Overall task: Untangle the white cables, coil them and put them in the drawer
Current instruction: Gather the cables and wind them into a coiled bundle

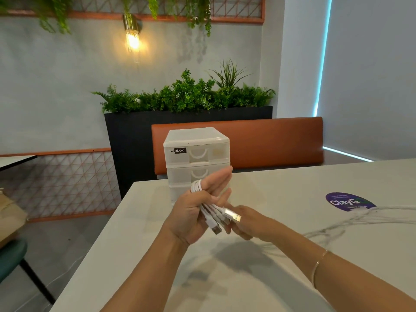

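A bundle of white cables [211, 213] is gathered in my left hand [193, 212], raised above the table. One loop [196, 186] wraps over the edge of that hand near the thumb, while its fingers point up and away. Several USB plugs [233, 216] stick out of the bundle toward my right hand [247, 221]. My right hand sits just right of them, fingers curled at the cable ends. Behind my hands stands a white plastic drawer unit [195, 140] with three drawers, all pushed in; its lowest drawer is partly hidden by my left hand.
The white marble-pattern table [281, 199] carries a purple round sticker [350, 202] at the right. An orange bench back [270, 140] and a black planter [135, 140] lie beyond. The table's left edge drops to the floor, with a teal chair [11, 255] there.
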The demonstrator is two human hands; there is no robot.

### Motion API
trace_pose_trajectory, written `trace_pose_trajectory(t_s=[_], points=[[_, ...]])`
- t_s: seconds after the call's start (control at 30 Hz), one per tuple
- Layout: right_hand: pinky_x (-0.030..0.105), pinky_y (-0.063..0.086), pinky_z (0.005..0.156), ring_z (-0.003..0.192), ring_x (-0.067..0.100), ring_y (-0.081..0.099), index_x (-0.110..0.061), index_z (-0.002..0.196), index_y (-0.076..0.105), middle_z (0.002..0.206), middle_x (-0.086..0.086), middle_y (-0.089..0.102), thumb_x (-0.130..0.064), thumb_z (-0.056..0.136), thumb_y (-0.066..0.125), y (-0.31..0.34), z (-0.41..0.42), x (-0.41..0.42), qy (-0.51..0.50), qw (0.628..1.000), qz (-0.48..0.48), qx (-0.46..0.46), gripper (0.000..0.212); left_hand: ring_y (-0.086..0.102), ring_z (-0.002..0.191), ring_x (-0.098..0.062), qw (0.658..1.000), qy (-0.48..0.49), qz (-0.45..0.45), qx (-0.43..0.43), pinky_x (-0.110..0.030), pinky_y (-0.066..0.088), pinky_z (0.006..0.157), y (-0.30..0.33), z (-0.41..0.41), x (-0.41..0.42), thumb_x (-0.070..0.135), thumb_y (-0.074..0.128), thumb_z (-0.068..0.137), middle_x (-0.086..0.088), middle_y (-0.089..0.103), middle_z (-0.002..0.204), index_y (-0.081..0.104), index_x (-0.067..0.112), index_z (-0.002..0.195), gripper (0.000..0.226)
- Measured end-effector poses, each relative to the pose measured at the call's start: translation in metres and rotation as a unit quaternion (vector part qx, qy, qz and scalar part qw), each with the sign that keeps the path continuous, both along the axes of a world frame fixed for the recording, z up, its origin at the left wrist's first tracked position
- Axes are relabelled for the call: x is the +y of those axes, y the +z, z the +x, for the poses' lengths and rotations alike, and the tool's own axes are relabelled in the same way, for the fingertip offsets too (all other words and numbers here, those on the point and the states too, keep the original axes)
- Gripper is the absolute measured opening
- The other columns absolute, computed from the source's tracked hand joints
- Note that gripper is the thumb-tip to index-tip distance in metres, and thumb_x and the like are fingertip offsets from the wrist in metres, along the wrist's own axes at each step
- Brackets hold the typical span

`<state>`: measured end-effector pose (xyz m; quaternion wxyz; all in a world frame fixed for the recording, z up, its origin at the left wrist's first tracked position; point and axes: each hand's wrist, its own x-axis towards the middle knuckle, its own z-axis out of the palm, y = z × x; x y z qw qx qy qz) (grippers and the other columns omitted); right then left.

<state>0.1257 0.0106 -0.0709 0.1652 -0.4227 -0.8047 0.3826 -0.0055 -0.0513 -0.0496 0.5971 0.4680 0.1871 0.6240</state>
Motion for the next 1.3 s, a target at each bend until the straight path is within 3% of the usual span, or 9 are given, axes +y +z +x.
trace_pose_trajectory(t_s=[0.17,0.37,0.6,0.67,0.77,0.97,1.1,1.23,1.3], points=[[0.011,0.031,0.049,0.052,0.004,0.039,-0.022,0.079,0.057,0.064,-0.01,0.043,-0.028,0.102,0.028,0.008,0.013,-0.012,0.016,0.99,0.093,-0.102,0.038,0.044,0.131,-0.017,0.991,0.085,-0.046,0.088,-0.029,0.034,0.108,-0.005,-0.007,0.002,-0.019,0.028,0.082,0.001,0.057,0.13,0.062,0.017,0.111,0.057],[0.025,0.037,0.074,0.085,0.011,0.047,-0.024,0.111,0.06,0.103,-0.005,0.062,-0.037,0.095,0.048,0.039,0.051,-0.018,0.061,0.94,0.202,-0.27,0.024,0.032,0.138,-0.014,0.942,0.129,-0.057,0.305,-0.035,0.021,0.117,-0.004,-0.013,0.003,-0.007,0.032,0.095,0.004,0.035,0.149,0.033,0.025,0.143,0.057],[0.018,0.039,0.068,0.074,0.003,0.05,-0.028,0.093,0.069,0.077,-0.02,0.054,-0.046,0.094,0.046,0.083,0.068,-0.026,0.035,0.933,0.203,-0.296,0.03,0.03,0.138,-0.005,0.852,0.113,-0.049,0.509,-0.02,0.025,0.105,-0.012,-0.001,0.009,0.001,0.031,0.097,0.012,0.028,0.151,0.006,0.043,0.146,0.069],[0.016,0.036,0.062,0.069,0.002,0.049,-0.028,0.082,0.069,0.072,-0.017,0.055,-0.048,0.093,0.046,0.093,0.07,-0.027,0.016,0.932,0.236,-0.273,0.032,0.05,0.114,0.0,0.817,0.123,-0.036,0.562,-0.016,0.036,0.089,-0.013,0.002,0.01,0.015,0.031,0.101,0.014,0.031,0.147,-0.002,0.051,0.141,0.063],[0.017,0.034,0.056,0.059,0.005,0.05,-0.029,0.069,0.066,0.06,-0.013,0.054,-0.051,0.09,0.047,0.105,0.07,-0.029,-0.005,0.935,0.281,-0.218,0.035,0.035,0.069,0.006,0.775,0.154,-0.019,0.613,-0.011,0.034,0.065,-0.01,0.005,0.008,0.039,0.029,0.101,0.007,0.033,0.147,-0.01,0.05,0.14,0.056],[0.031,0.05,0.065,0.063,0.011,0.057,-0.03,0.059,0.057,0.055,-0.016,0.056,-0.054,0.09,0.041,0.112,0.047,-0.03,0.003,0.925,0.348,-0.151,0.043,0.046,0.126,-0.011,0.793,0.117,0.004,0.598,-0.031,0.029,0.109,-0.006,0.012,0.003,0.044,0.019,0.099,0.007,0.072,0.093,-0.01,0.032,0.148,0.058],[0.028,0.043,0.063,0.062,0.011,0.052,-0.019,0.062,0.056,0.059,-0.007,0.053,-0.054,0.091,0.035,0.114,0.038,-0.022,-0.008,0.92,0.369,-0.132,0.049,0.06,0.098,-0.009,0.827,0.098,-0.018,0.553,-0.035,0.036,0.106,-0.009,0.013,-0.002,0.041,0.019,0.101,0.009,0.068,0.074,0.042,0.02,0.139,0.05],[0.026,0.039,0.062,0.058,0.011,0.047,-0.019,0.057,0.05,0.057,-0.002,0.049,-0.05,0.094,0.034,0.108,0.03,-0.009,-0.03,0.925,0.366,-0.096,0.051,0.057,0.047,-0.012,0.919,0.01,-0.048,0.391,-0.028,0.048,0.097,-0.017,0.017,-0.002,0.012,0.016,0.102,-0.001,0.05,0.039,0.047,0.005,0.132,0.043],[0.027,0.038,0.062,0.059,0.011,0.046,-0.019,0.057,0.048,0.058,0.0,0.049,-0.048,0.096,0.031,0.106,0.026,-0.003,-0.041,0.926,0.362,-0.1,0.052,0.049,0.036,-0.012,0.95,-0.019,-0.078,0.301,-0.024,0.052,0.085,-0.016,0.02,-0.003,0.033,0.009,0.103,-0.001,0.04,0.032,0.058,0.006,0.119,0.058]])
